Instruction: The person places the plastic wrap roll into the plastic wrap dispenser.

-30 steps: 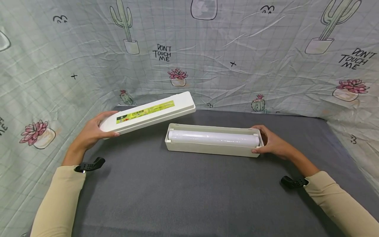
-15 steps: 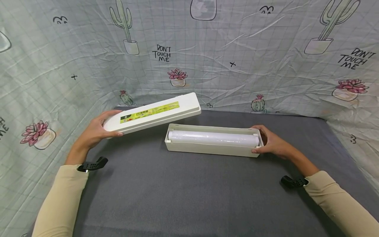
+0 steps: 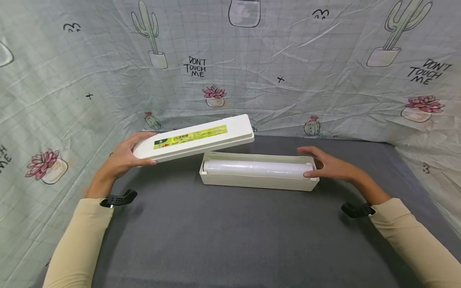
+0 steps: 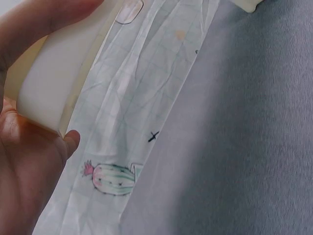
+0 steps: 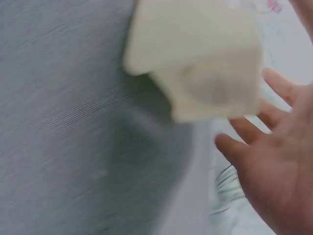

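In the head view my left hand point(image 3: 122, 158) grips the left end of a long white lid point(image 3: 194, 140) with a yellow-green label, thumb along the front edge and fingers behind. The lid is tilted, its right end overlapping the far left corner of an open cream-coloured box point(image 3: 252, 182) in this view. Inside the box lies a white roll of cling film point(image 3: 255, 167), lengthwise. My right hand point(image 3: 333, 165) is spread at the box's right end, thumb and fingers apart. The right wrist view shows its fingers point(image 5: 252, 132) loosely extended beside the blurred end of the box point(image 5: 215, 93).
A dark grey cloth point(image 3: 230, 232) covers the table under the box. Behind and to the left hangs a wrinkled curtain point(image 3: 252, 72) printed with cacti and lettering. Each wrist wears a black camera mount, such as the right one point(image 3: 356, 210).
My left hand has brought the lid rightwards, closer to the box. My right hand has let go of the box's right end and lifted slightly, its thumb and fingers now over that end.
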Demonstrator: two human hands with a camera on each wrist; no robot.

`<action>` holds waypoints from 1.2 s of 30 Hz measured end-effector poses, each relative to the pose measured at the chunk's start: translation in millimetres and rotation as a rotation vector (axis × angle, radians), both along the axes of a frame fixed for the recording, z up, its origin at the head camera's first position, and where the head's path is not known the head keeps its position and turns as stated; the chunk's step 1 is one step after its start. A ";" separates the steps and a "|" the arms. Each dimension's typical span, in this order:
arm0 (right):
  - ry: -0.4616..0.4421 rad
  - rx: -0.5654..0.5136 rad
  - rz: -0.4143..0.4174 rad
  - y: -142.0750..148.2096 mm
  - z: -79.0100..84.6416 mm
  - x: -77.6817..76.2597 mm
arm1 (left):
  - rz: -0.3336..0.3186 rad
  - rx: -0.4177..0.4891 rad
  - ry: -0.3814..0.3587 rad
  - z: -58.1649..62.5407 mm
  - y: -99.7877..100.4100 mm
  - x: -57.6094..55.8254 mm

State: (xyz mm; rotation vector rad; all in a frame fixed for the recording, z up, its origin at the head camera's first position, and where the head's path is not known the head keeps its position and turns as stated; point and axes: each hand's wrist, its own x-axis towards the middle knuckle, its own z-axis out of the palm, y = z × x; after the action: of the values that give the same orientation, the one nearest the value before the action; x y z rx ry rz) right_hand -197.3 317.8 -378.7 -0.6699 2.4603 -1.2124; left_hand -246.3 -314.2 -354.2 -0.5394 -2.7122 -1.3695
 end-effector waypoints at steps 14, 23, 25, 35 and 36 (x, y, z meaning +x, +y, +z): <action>0.308 -0.053 0.022 -65.9 55.6 -27.9 | -0.061 0.006 -0.042 3.7 28.8 -8.8; 0.357 -0.085 0.050 -87.6 55.4 -41.6 | -0.123 0.046 -0.027 1.5 39.3 -13.7; 0.357 -0.089 0.060 -90.7 54.9 -44.2 | -0.125 0.036 -0.020 1.2 41.0 -14.1; 0.353 -0.109 0.069 -99.5 52.5 -48.5 | -0.175 0.064 -0.014 0.6 51.1 -16.6; 0.355 -0.111 0.063 -99.1 52.3 -48.0 | -0.179 0.065 -0.011 0.3 51.9 -16.8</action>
State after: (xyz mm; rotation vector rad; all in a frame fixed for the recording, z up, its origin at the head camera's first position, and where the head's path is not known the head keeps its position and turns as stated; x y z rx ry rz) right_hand -245.3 218.7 -326.4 -1.0679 2.6394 -1.3086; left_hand -263.1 -262.4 -353.9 -0.7875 -2.6726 -1.4990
